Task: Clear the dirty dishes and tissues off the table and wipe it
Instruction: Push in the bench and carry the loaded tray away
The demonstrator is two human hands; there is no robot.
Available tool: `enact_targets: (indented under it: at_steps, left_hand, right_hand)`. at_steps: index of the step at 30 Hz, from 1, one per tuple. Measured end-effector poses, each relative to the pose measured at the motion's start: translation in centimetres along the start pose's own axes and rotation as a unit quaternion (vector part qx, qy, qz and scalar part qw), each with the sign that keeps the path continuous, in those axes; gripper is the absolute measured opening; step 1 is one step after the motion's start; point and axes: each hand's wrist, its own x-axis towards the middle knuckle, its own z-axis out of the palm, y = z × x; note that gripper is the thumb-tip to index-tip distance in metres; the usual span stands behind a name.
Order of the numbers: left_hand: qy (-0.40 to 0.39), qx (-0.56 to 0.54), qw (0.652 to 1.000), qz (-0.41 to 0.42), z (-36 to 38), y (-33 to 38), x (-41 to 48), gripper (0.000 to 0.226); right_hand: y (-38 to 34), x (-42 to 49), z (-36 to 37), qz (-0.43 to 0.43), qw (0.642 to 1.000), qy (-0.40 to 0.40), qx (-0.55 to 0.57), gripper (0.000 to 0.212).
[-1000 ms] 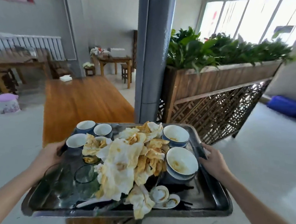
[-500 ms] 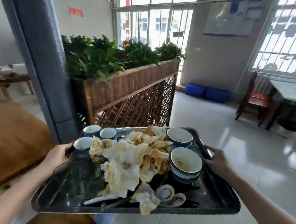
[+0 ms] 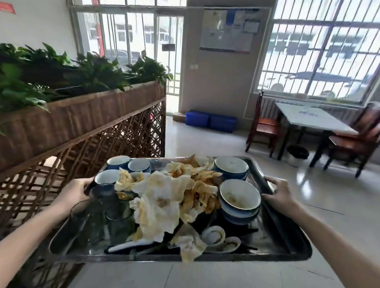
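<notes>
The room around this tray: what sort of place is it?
Probably a small restaurant or canteen dining room. A metal tray holds dirty bowls and stained tissues; a dining table with wooden chairs stands by the barred window; a planter divider runs alongside.

On the tray [image 3: 286, 238]: tissues [image 3: 163, 193] centre, cups [image 3: 118, 161] left, bowls [image 3: 239, 196] right; planter [image 3: 85, 114] leftward; table [image 3: 310, 117] far right.
</notes>
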Motion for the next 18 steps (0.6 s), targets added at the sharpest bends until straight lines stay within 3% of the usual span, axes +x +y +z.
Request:
enact_targets:
  at_steps: [4,12,18]
  left_hand:
    - [-0.013,-0.007,1.000,0.009,2.5,3.5,6.7,0.047]
    - [-0.033,0.001,0.999,0.037,7.8,6.2,23.0,0.034]
    - [-0.043,0.010,0.997,0.059,11.6,6.4,37.5,0.040]
  right_hand:
    - [2.4,5.4,-1.6,-0.009,0.999,0.017,-0.031,0.047]
    - [7.7,18.5,1.3,0.032,0.999,0.020,-0.036,0.052]
    - [11.0,30.6,5.2,0.064,0.996,0.040,-0.039,0.054]
